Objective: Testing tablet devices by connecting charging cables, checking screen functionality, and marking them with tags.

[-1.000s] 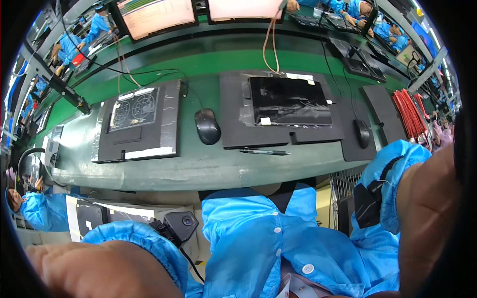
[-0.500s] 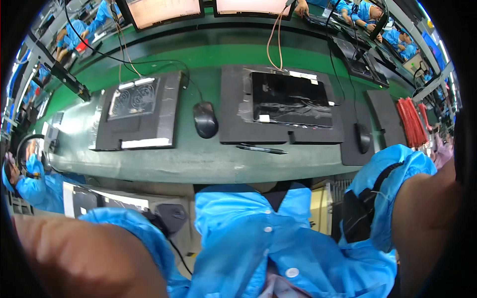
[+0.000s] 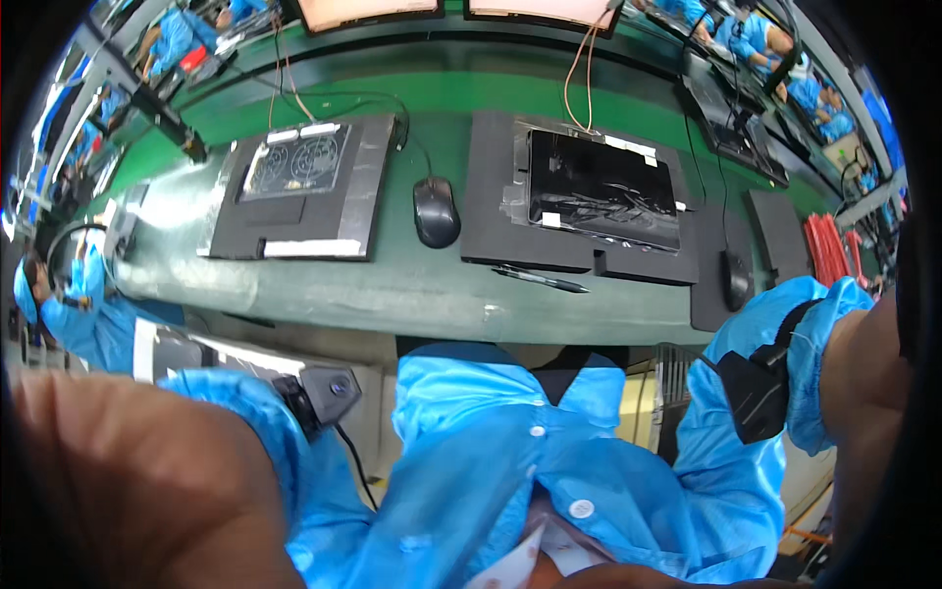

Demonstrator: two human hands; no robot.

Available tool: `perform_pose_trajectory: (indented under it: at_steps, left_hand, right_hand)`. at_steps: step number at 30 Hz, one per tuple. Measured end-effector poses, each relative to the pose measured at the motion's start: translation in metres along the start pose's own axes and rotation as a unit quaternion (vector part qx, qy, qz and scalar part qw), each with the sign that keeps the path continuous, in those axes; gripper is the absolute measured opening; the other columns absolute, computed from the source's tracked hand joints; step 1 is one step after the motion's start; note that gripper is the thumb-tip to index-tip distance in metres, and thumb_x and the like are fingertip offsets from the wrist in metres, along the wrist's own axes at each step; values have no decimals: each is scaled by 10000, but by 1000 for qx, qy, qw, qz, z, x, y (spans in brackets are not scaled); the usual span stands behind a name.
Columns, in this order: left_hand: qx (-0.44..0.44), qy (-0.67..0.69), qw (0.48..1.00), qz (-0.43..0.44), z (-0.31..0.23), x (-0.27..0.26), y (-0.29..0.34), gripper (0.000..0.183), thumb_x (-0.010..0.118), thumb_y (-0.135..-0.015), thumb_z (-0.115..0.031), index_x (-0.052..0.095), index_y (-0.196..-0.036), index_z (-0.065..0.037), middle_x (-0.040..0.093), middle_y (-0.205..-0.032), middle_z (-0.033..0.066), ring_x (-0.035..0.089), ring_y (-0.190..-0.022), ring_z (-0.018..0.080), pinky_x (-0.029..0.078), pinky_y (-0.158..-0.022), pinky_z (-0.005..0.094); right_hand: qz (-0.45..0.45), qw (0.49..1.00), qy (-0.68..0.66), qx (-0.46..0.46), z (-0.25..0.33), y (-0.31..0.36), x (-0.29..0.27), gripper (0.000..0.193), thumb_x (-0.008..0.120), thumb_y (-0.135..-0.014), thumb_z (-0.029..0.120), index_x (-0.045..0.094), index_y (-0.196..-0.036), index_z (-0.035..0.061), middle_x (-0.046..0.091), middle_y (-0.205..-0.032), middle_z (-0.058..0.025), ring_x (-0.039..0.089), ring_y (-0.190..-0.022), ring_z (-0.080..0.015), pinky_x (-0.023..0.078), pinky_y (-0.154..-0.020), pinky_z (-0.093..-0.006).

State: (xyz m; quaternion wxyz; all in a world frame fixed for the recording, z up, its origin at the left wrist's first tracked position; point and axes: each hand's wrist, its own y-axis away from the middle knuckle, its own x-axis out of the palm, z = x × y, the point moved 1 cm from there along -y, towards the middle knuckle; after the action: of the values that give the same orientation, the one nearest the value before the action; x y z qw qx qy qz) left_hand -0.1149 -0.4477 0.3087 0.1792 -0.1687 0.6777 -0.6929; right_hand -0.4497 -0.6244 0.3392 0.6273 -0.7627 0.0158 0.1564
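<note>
Both my hands are raised close to the camera. My left hand (image 3: 137, 471) fills the lower left, its fingers cut off by the dark rim. My right hand (image 3: 868, 378) shows at the right edge, mostly its wrist side, the fingers out of sight. Whether either holds anything is hidden. A black wrist-worn camera (image 3: 332, 395) is strapped at my left cuff, and a black strapped device (image 3: 751, 398) sits at my right cuff. On the bench beyond lie a black display panel (image 3: 601, 191) on a dark foam pad (image 3: 486, 187) and a pen (image 3: 540, 280).
The green bench (image 3: 324, 294) spans the view. It carries a black mouse (image 3: 436, 212), a second mouse (image 3: 736, 280), another foam pad (image 3: 358, 201) with a clear-covered part (image 3: 294, 162), and red strips (image 3: 826, 250). Two monitors (image 3: 368, 12) stand behind. A co-worker (image 3: 83, 319) sits at the left.
The view has shifted, so the bench items appear farther right and slightly higher. The camera at my left cuff has turned its lens into sight. Both hands stay raised near the rim.
</note>
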Motion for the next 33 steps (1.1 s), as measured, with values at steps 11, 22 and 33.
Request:
perform_pose_trajectory:
  at_steps: [11,22,33]
  left_hand:
    - [17,-23,1000,-8,4,15,-13,255,556,-960,-189,605,-1117,6,589,-853,120,559,-751,226,468,-668,371]
    - [28,-35,999,0,25,31,-3,255,542,-978,-213,603,-1100,2,582,-842,120,549,-734,225,461,-646,371]
    - [-262,-82,959,75,47,30,95,219,582,-963,-105,570,-1160,-9,598,-835,117,553,-688,210,468,-616,361]
  right_hand:
    - [16,1000,-9,-14,-11,-20,-27,428,613,-913,195,589,-1237,-84,668,-1141,-247,635,-1084,-338,483,-973,-444]
    - [-19,999,0,-29,-30,-2,-19,421,599,-929,195,588,-1236,-93,668,-1149,-258,634,-1107,-341,477,-996,-449]
    - [24,909,201,365,-56,107,-33,263,602,-917,2,644,-1172,-51,699,-1126,-157,655,-1078,-243,493,-969,-353]
